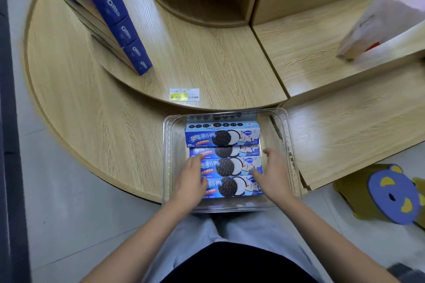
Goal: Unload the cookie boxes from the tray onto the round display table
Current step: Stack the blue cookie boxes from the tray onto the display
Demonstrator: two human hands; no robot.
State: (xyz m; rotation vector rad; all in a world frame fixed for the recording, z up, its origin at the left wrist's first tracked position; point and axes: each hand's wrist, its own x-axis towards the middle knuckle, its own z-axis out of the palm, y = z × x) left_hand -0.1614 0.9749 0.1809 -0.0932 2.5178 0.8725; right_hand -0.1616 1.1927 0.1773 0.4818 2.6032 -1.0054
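Note:
A clear plastic tray (pixel 170 145) rests on my lap against the edge of the round wooden display table (pixel 92 122). Inside it lie several blue cookie boxes (pixel 222 136) side by side, printed faces up. My left hand (pixel 190 181) lies on the left ends of the nearer boxes, and my right hand (pixel 273 174) is at their right ends, fingers spread. Neither hand has lifted a box. A stack of several blue cookie boxes (pixel 115 23) stands on the table's middle tier at the upper left.
A yellow price tag (pixel 184 95) sits on the front edge of the middle tier. A white bag (pixel 386 18) lies on the wooden shelf at the right. A blue and yellow stool (pixel 391 193) stands on the floor at the right.

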